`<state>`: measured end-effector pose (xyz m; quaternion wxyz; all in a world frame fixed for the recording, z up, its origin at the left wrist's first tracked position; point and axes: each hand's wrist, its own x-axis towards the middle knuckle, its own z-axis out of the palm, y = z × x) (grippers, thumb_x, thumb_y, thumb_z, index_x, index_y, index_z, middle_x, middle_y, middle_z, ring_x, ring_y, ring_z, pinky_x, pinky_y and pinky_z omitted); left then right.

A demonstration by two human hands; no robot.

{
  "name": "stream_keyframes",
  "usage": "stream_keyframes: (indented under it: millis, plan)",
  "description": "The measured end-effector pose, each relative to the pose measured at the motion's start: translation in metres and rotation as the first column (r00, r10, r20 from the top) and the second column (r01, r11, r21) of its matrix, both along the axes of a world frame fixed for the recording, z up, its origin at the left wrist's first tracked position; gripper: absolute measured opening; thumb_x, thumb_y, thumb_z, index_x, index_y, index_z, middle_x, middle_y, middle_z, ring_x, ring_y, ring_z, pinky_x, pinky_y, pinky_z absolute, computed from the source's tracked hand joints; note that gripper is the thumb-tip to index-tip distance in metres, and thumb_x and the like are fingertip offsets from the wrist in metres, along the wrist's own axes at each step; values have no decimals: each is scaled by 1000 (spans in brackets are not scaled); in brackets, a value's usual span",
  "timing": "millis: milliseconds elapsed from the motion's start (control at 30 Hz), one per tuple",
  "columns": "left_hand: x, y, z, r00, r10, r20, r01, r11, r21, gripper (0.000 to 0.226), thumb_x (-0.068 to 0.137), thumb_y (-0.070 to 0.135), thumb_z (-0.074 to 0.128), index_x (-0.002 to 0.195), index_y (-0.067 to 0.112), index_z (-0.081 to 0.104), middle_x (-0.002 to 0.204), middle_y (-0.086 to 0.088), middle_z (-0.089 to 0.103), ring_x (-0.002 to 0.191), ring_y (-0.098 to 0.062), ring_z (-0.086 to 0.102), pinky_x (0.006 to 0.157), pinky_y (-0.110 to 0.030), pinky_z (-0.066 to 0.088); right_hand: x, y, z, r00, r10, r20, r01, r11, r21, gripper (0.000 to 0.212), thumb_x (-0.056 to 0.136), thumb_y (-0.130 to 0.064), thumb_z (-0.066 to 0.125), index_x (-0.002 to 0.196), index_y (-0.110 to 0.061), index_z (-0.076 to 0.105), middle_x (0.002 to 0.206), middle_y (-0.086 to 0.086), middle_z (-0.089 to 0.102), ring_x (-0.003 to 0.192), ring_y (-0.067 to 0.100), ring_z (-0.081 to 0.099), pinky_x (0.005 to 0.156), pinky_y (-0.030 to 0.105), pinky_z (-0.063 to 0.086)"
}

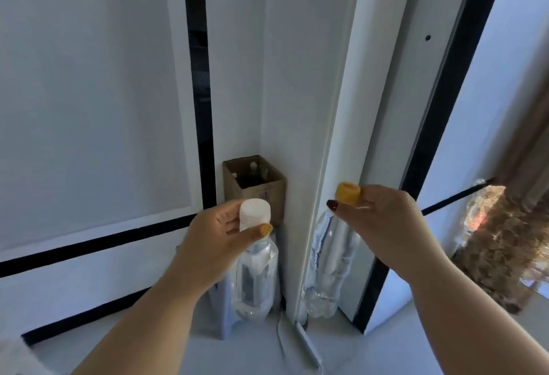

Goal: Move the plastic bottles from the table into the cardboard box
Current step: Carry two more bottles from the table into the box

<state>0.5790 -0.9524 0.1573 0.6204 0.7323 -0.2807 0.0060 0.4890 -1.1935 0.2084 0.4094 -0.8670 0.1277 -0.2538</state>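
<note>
Bare forearms; left hand (pixel 217 235) thumbnail yellow, seemingly dotted; right hand (pixel 383 220) thumbnail dark red

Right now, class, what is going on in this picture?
A person is carrying two clear plastic bottles, one in each hand, gripped near the caps. The left hand holds the white-capped bottle; the right hand holds the yellow-capped bottle. Ahead, in the corner, stands an open cardboard box with a few bottles already inside. Neither held bottle is in it yet.

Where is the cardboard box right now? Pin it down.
In the head view, the cardboard box stands on the floor in the wall corner, centre frame, just beyond the left hand and the white-capped bottle it holds.
</note>
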Motion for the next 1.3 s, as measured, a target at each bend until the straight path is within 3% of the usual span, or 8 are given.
stream_keyframes:
  millis: [200, 300, 467, 633, 800, 967, 1133, 1300]
  plan:
    - [115, -37, 7, 993, 117, -22, -118, 993, -5, 49, 62, 47, 77, 109, 34, 70, 103, 20, 78, 98, -2, 73, 75, -11, 55, 144, -49, 11, 994, 113, -15, -112, 994, 7, 16, 79, -49, 75, 82, -34, 70, 54, -31, 61, 40, -7, 53, 37, 7, 32]
    - [184, -52, 4, 986, 164, -1, -164, 986, 15, 60, 61, 52, 76, 117, 29, 70, 107, 14, 79, 101, -3, 73, 82, -18, 57, 219, -65, 4, 993, 116, -12, -116, 993, -3, 15, 77, -53, 74, 78, -40, 68, 74, -42, 63, 59, -14, 59, 50, 18, 40]
    - [300, -70, 1, 990, 138, 14, -138, 990, 26, 59, 60, 57, 76, 114, 33, 70, 105, 19, 78, 98, -1, 72, 79, -14, 56, 331, -82, -11, 997, 82, -1, -82, 996, -20, 15, 75, -53, 74, 77, -40, 69, 70, -44, 61, 61, -17, 57, 53, 22, 38]
    - [400, -94, 10, 993, 121, 7, -121, 992, 25, 47, 61, 52, 76, 105, 36, 69, 100, 23, 77, 93, 3, 72, 69, -7, 53, 431, -99, -16, 999, 24, 29, -24, 999, -22, 25, 73, -55, 73, 79, -30, 71, 70, -21, 71, 66, -3, 64, 59, 24, 46]
    - [489, -120, 11, 989, 149, 17, -150, 987, 60, 48, 66, 52, 74, 108, 31, 69, 94, 22, 76, 88, 11, 68, 65, -1, 47, 528, -116, -26, 999, 2, 36, -1, 1000, -19, 36, 76, -52, 71, 78, -16, 68, 71, -3, 71, 62, 12, 61, 53, 26, 43]
    - [574, -146, -16, 981, 194, -24, -189, 972, 140, 33, 76, 38, 82, 103, 44, 63, 100, 36, 69, 92, 15, 65, 68, 0, 47, 625, -133, -53, 1000, 23, 19, -23, 1000, 20, 30, 79, -49, 71, 79, -19, 69, 75, -9, 71, 69, 4, 63, 58, 25, 45]
    - [643, -163, -69, 952, 282, -117, -247, 937, 246, 38, 66, 44, 86, 96, 49, 65, 97, 36, 69, 91, 14, 65, 69, -6, 50, 707, -141, -106, 993, 88, -84, -89, 996, -6, 23, 80, -42, 70, 80, -19, 70, 78, -4, 71, 79, 16, 67, 74, 38, 54]
    - [687, -176, -136, 925, 352, -146, -250, 849, 465, 42, 65, 44, 88, 95, 47, 59, 92, 28, 69, 87, 10, 65, 67, -8, 44, 756, -140, -176, 961, 154, -231, -157, 988, 6, 37, 75, -63, 58, 72, -27, 64, 68, -9, 66, 67, 6, 62, 58, 30, 53]
